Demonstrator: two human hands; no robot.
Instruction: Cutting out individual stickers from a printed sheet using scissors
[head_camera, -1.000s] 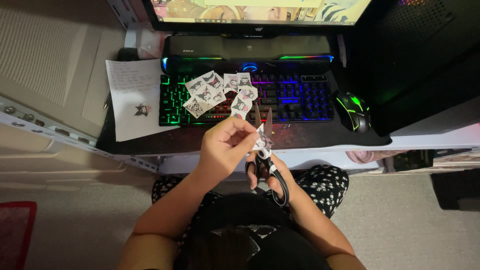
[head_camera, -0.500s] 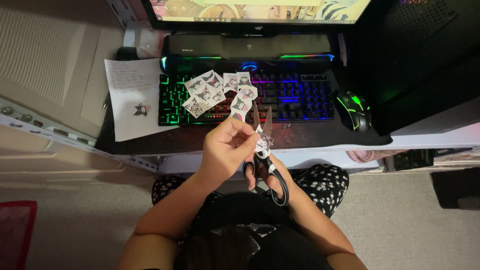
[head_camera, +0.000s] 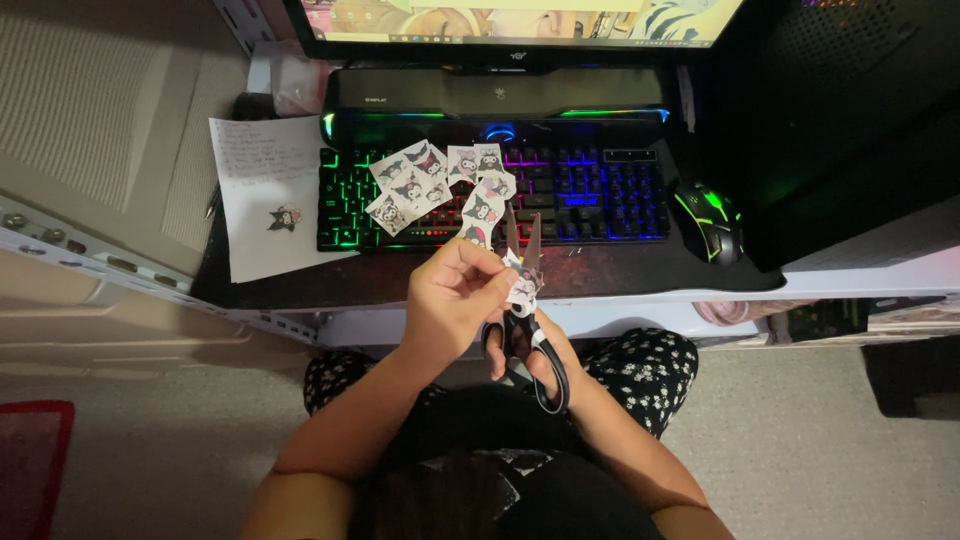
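My left hand (head_camera: 455, 295) pinches a small paper cutout (head_camera: 522, 285) of a cartoon figure just above my lap. My right hand (head_camera: 540, 350), mostly hidden behind the left, grips black-handled scissors (head_camera: 525, 300) whose blades point up and stand slightly apart around the cutout. Several similar cut paper pieces (head_camera: 430, 185) lie on the backlit keyboard (head_camera: 590, 195) in front of me.
A white sheet (head_camera: 265, 195) with handwriting and a small drawing lies left of the keyboard. A black mouse (head_camera: 710, 222) with green lights sits to the right. A speaker bar (head_camera: 495, 95) and a monitor (head_camera: 520, 20) stand behind. The desk edge (head_camera: 650, 300) runs just beyond my hands.
The scissor blades have opened a little and the cutout has turned slightly in my left hand. Both hands stay in nearly the same place.
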